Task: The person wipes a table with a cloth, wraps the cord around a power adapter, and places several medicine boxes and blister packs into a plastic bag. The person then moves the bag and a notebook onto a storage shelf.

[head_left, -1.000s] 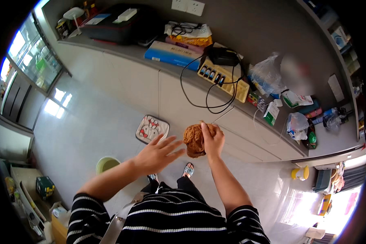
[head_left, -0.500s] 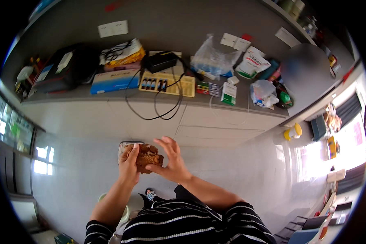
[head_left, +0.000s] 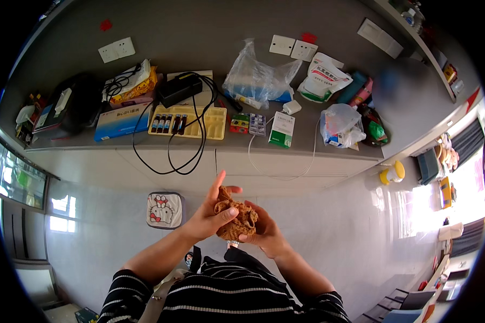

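A crumpled brown cloth [head_left: 237,222] with a rough, wrinkled surface is bunched between my two hands, above the floor and in front of the counter. My left hand [head_left: 206,219] grips its left side, thumb pressed across the front and index finger pointing up, away from the bundle. On the right side my right hand [head_left: 268,234] holds it, with the thumb at its lower edge and the fingers curled round behind. Parts of the fingers on the far side are hidden by the cloth.
The counter carries a yellow plastic tray [head_left: 216,123] with small vials, a black power adapter [head_left: 179,89] with looped cables hanging over the edge, a blue box [head_left: 120,123], a green-white box [head_left: 282,130] and plastic bags [head_left: 260,75]. A square stool [head_left: 165,210] stands below.
Both hands and the cloth have moved to the right in view. The cloth is more bunched up, and my right hand has closed from spread fingers onto its right side. The view has shifted too.
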A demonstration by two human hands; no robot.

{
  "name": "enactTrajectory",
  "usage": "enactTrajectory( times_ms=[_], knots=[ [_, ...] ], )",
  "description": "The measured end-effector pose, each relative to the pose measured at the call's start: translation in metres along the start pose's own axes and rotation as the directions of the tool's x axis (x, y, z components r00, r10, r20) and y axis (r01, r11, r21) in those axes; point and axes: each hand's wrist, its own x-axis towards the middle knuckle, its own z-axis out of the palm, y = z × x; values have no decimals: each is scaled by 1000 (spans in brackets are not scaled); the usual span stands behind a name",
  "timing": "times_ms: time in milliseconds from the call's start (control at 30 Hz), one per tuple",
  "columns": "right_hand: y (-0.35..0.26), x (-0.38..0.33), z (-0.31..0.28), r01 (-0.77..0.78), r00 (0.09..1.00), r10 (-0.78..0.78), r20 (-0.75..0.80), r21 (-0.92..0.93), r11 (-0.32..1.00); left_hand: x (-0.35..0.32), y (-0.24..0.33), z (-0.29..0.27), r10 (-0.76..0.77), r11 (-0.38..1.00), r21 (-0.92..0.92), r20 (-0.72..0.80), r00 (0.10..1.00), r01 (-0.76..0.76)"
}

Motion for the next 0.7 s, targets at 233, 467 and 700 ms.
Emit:
enactTrajectory(
  times_ms=[233,467,700],
  knots=[
    [-20,29,-48,-116,993,120,-3,-263,958,3,-16,-17,-116,938,296,-229,967,183],
    [-4,75,-21,-8,936,227,267,-630,776,-28,-10,-27,-167,947,238,-206,964,215],
    [11,83,32,-233,898,339,281,-348,908,-77,8,-63,-441,880,-334,-312,842,337]
  ],
)
